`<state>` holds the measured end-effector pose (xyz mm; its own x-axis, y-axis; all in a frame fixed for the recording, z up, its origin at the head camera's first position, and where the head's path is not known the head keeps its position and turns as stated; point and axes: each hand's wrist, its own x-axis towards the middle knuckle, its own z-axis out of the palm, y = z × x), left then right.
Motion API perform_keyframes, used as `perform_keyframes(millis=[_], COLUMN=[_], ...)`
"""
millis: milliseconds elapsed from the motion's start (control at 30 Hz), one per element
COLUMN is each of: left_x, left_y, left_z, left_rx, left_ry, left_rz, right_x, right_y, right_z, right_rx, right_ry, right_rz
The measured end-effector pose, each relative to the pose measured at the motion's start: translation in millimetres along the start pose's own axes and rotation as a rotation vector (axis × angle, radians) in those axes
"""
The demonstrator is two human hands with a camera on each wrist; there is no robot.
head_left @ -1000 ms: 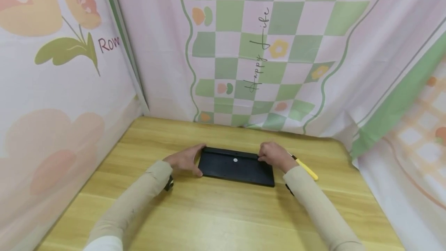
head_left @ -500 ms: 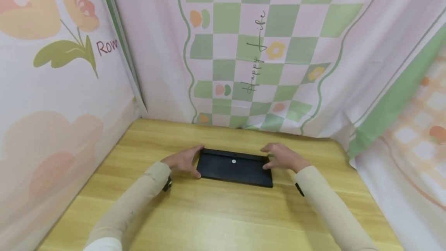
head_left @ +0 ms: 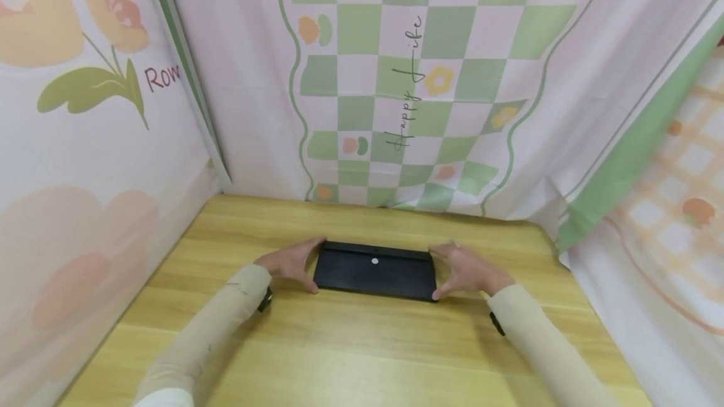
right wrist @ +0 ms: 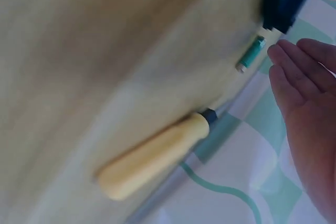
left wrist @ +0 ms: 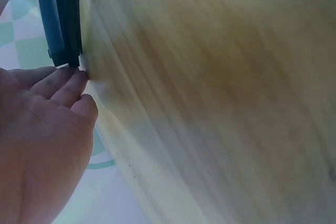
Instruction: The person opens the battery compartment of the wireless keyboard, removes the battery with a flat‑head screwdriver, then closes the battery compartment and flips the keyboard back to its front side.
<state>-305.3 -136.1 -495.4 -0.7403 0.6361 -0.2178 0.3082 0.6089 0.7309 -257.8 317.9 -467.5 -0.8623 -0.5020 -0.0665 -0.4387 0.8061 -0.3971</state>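
Note:
A black flat board, which looks like a keyboard lying face down (head_left: 373,278), rests on the wooden table, with a raised strip along its far edge and a small white round sticker. My left hand (head_left: 291,264) spans its left end, thumb at the near corner and fingers at the far one. At the opposite end my right hand (head_left: 466,272) grips in the same way between thumb and fingers. The right wrist view shows a green battery (right wrist: 251,54) beside the keyboard's end, close to the right fingertips.
A screwdriver with a pale yellow handle (right wrist: 155,156) lies by the right hand; it is hidden in the head view. Patterned curtains stand behind the table (head_left: 339,357), with the checked one (head_left: 362,74) at its far edge.
My right hand has left the raised strip, spread its fingers and moved right to take the keyboard's right end. My left hand stays on the left end.

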Motion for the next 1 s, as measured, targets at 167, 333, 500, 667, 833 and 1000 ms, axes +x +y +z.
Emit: perform_keyframes(millis=[167,333,500,667,833,1000], left_x=[1.1,2.1,-0.5,-7.3,-12.5,-15.8], left_y=[-2.9,-4.8,-5.0,1.4,17.3,45.6], left_z=[2.2,2.8,-0.1,-8.8,-24.3,-44.0], left_rx=[0.023,0.030,-0.044,-0.119,-0.171,-0.163], left_ry=[0.015,0.051,0.077,0.091,0.124,0.169], left_rz=[0.020,0.061,0.115,0.191,0.286,0.378], right_x=[0.5,0.2,1.3,1.9,2.3,5.5], right_y=[1.5,3.5,5.9,5.0,-0.9,-11.8], right_z=[11.9,17.7,20.6,22.4,20.8,9.4], right_rx=[-0.004,-0.013,0.013,0.034,0.003,0.029], right_ry=[-0.004,0.018,0.026,0.047,0.050,-0.007], right_rz=[-0.015,0.001,-0.001,-0.026,-0.039,-0.009])
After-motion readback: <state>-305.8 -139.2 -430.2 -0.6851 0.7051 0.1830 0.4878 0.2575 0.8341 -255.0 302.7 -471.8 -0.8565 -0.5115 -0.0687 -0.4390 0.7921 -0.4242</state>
